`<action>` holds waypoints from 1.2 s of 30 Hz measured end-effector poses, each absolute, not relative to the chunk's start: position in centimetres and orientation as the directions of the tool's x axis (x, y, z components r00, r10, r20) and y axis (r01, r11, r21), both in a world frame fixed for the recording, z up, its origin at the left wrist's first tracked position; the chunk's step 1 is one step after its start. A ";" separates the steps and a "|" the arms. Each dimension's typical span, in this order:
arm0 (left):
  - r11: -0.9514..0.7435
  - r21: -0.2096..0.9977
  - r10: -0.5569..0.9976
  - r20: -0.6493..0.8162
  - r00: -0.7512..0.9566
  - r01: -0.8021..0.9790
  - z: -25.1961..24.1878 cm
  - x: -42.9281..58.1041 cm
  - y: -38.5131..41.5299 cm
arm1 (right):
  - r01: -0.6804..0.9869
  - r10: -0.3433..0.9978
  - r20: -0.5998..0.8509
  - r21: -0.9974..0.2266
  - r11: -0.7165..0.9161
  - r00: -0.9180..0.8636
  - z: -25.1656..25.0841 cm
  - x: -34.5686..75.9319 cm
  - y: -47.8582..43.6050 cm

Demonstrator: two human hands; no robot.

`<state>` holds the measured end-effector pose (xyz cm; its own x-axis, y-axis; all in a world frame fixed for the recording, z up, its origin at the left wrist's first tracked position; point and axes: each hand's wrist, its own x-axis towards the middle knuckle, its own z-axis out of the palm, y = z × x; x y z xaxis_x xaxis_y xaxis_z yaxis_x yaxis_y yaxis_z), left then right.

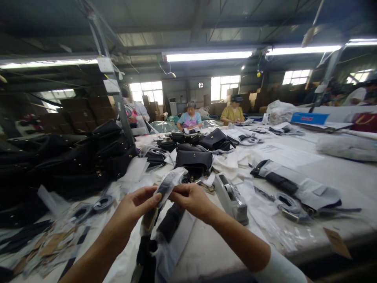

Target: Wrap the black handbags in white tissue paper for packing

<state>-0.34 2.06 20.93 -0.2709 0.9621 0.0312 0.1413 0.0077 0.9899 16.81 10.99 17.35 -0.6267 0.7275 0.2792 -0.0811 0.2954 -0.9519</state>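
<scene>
My left hand [134,208] and my right hand [191,198] both pinch a black strap wrapped in clear plastic film [167,182], held above the white table [324,173]. The wrapped strap runs down from my fingers to a black bag part [171,222] lying in front of me. A grey tape dispenser [231,194] stands just right of my right hand. A black handbag [193,161] sits a little beyond my hands.
A heap of black handbags [82,161] fills the left side. More bags [213,139], paper-wrapped straps [297,184] and white wrapping sheets [282,155] lie across the table. Card tags [50,243] litter the near left. Three people [190,116] sit at the far end.
</scene>
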 end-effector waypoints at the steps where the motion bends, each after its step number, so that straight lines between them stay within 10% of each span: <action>1: 0.005 0.990 0.966 0.032 -0.258 0.143 21.0 -0.4 2.0 | -0.120 0.726 0.275 -0.958 0.259 -0.630 17.4 16.5 11.0; 10: -0.072 0.977 0.966 0.118 -0.231 0.199 21.5 -0.8 1.5 | -0.355 0.670 0.111 -0.904 -0.239 -0.734 18.5 16.5 9.3; 22: -0.144 0.957 0.942 0.210 -0.262 0.251 19.9 -0.7 1.9 | -0.272 0.864 0.110 -0.962 -0.032 -0.491 18.5 14.7 7.7; 28: -0.144 0.987 0.939 0.115 -0.325 -0.068 19.0 0.0 2.4 | -0.239 0.819 0.127 -0.971 -0.012 -0.560 18.5 15.1 8.5; 36: -0.127 0.992 0.964 0.118 -0.240 -0.020 19.6 0.2 1.8 | -0.170 0.760 0.136 -0.985 0.034 -0.635 19.5 16.2 9.8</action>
